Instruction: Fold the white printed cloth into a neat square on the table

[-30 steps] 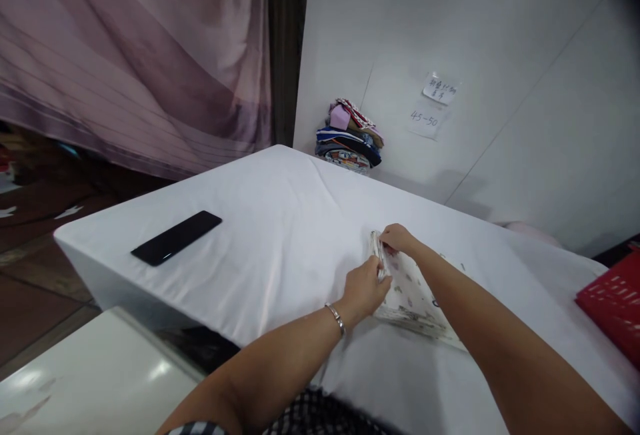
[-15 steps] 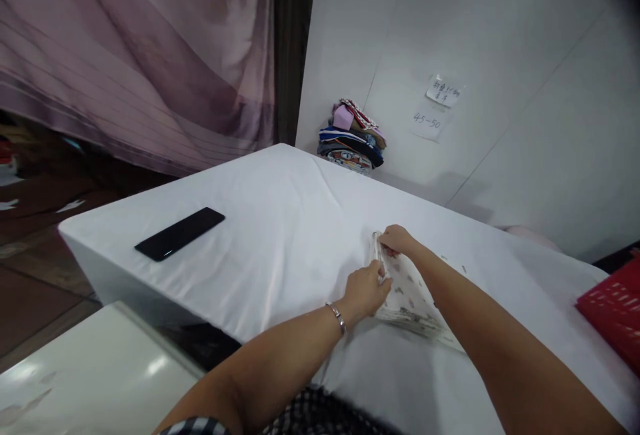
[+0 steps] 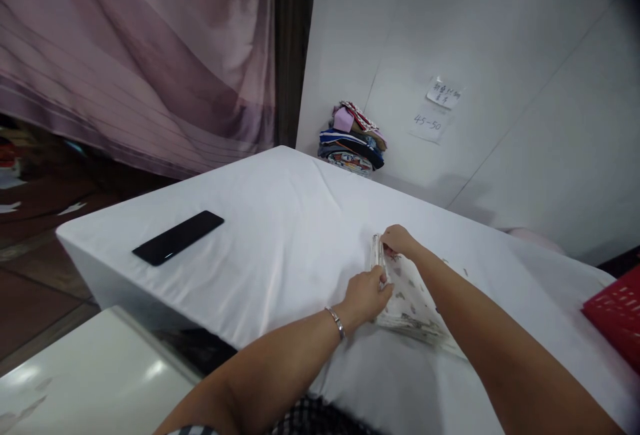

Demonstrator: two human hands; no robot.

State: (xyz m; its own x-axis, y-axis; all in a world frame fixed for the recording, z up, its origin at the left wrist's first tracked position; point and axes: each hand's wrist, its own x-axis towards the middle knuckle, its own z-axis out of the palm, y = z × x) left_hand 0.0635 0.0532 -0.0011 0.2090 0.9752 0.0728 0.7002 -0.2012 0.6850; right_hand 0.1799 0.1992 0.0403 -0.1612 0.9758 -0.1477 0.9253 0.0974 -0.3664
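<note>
A small white cloth with a little printed pattern point(image 3: 407, 298) lies folded on the white-covered table point(image 3: 280, 235). My left hand point(image 3: 365, 295), with a bracelet on the wrist, pinches the near part of the cloth's left edge. My right hand point(image 3: 397, 240) pinches the far part of the same edge. My right forearm lies over the cloth and hides part of it.
A black phone point(image 3: 177, 237) lies on the table's left side. A stack of folded clothes point(image 3: 353, 136) sits at the far edge against the white wall. A red basket point(image 3: 617, 315) stands at the right edge. A white glossy surface point(image 3: 90, 382) is at the lower left.
Both hands stay on the cloth's left edge with hardly any shift. The view has moved slightly.
</note>
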